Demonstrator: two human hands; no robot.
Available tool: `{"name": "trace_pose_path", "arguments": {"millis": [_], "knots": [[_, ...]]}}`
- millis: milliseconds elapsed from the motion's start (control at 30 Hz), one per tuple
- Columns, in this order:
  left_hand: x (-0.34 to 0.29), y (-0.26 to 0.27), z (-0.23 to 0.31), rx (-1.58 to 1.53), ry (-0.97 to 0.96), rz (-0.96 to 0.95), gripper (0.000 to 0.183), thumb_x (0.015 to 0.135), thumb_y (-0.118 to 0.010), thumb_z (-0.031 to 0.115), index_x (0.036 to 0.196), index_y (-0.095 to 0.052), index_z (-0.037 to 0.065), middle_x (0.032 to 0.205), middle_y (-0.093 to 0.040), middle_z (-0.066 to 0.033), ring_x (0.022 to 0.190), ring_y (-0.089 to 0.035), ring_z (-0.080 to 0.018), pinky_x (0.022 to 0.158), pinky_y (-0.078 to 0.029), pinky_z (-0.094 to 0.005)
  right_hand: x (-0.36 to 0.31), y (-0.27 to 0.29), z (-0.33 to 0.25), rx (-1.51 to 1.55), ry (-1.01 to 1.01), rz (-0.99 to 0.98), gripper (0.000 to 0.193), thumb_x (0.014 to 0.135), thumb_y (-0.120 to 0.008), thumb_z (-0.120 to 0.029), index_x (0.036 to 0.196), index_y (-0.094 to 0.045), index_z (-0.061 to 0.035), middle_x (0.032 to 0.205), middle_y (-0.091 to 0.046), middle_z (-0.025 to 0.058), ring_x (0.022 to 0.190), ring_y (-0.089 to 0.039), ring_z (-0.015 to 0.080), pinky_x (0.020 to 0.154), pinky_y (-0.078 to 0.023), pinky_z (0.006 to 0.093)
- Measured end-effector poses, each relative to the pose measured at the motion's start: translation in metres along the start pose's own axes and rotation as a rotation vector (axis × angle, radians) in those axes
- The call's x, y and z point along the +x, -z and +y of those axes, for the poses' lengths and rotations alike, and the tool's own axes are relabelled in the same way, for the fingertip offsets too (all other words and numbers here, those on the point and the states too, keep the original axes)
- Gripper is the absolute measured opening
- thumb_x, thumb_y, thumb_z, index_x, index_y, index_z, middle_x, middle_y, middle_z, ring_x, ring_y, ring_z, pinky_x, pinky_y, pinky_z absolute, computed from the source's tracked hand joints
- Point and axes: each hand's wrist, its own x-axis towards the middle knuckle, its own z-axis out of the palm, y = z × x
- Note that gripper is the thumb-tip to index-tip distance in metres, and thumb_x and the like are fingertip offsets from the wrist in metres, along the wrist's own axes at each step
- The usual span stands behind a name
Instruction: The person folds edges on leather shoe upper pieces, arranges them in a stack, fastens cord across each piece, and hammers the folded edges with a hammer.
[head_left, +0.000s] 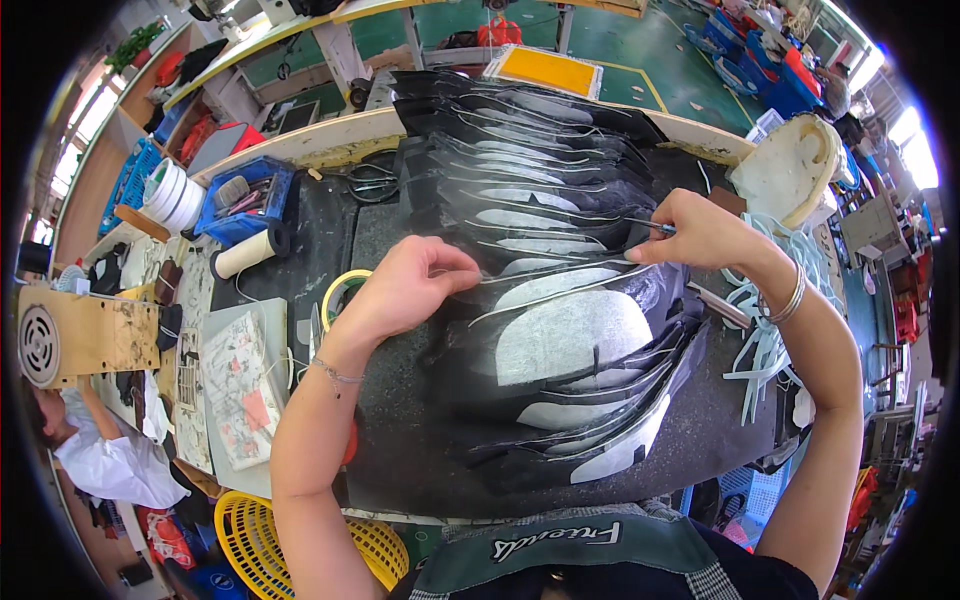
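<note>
A row of overlapping black sheet pieces [530,210] with white backing patches and thin white cords along their edges lies down the middle of the table. My left hand [415,285] is closed in a pinch at the left end of one corded edge. At that piece's right end, my right hand [695,232] has its thumb and finger pinched together. A slim dark tool with a bluish part [660,228] sticks out from its fingers; its kind cannot be made out. Between the hands, one piece shows a large white patch [565,335]. More pieces fan out nearer me.
Scissors [372,178], a thread spool [250,252], a blue tool basket [245,200] and a roll of yellow tape [345,290] sit left. Pale blue strips [765,340] hang at right. A yellow basket [250,540] stands below the table; another person [110,450] is at far left.
</note>
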Motion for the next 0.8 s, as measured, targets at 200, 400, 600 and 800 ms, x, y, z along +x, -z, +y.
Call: {"name": "trace_pose_path", "arguments": {"millis": [200,400,600,800], "knots": [[-0.007,0.006,-0.025,-0.014,0.016,0.007,0.015,0.086,-0.067,0.005,0.100,-0.070,0.001,0.074,-0.054,0.0051,0.071,-0.047,-0.0032,0.063,-0.040,-0.0209,-0.004,0.003,-0.032,0.037,0.168,0.277,0.034,0.090,-0.061,-0.032,0.092,-0.059,0.0020,0.076,-0.063,0.0225,0.074,-0.065,0.0360,0.069,-0.049,0.0427],[-0.030,0.012,-0.026,-0.093,0.036,0.100,0.043,0.090,-0.063,0.004,0.131,-0.051,0.008,0.076,-0.050,0.0064,0.069,-0.044,-0.0014,0.061,-0.037,-0.0175,0.023,-0.028,-0.105,-0.085,0.564,0.221,0.031,0.091,-0.058,-0.028,0.103,-0.055,-0.0002,0.080,-0.065,0.0207,0.080,-0.065,0.0391,0.071,-0.049,0.0463],[-0.040,0.009,-0.028,-0.181,-0.025,0.220,0.051,0.086,-0.064,-0.003,0.134,-0.047,0.006,0.081,-0.058,0.0011,0.072,-0.053,-0.0033,0.065,-0.043,-0.0188,0.064,-0.050,-0.140,-0.359,0.646,0.130,0.025,0.082,-0.069,-0.025,0.087,-0.065,-0.0013,0.078,-0.066,0.0196,0.078,-0.066,0.0371,0.069,-0.051,0.0446],[-0.052,0.011,-0.026,-0.198,-0.045,0.319,0.048,0.085,-0.062,-0.007,0.130,-0.050,0.005,0.082,-0.060,0.0000,0.070,-0.053,-0.0029,0.064,-0.044,-0.0172,0.061,-0.045,-0.150,-0.454,0.648,0.133,0.024,0.081,-0.069,-0.027,0.078,-0.067,-0.0032,0.075,-0.066,0.0194,0.075,-0.066,0.0368,0.068,-0.051,0.0444]]}}
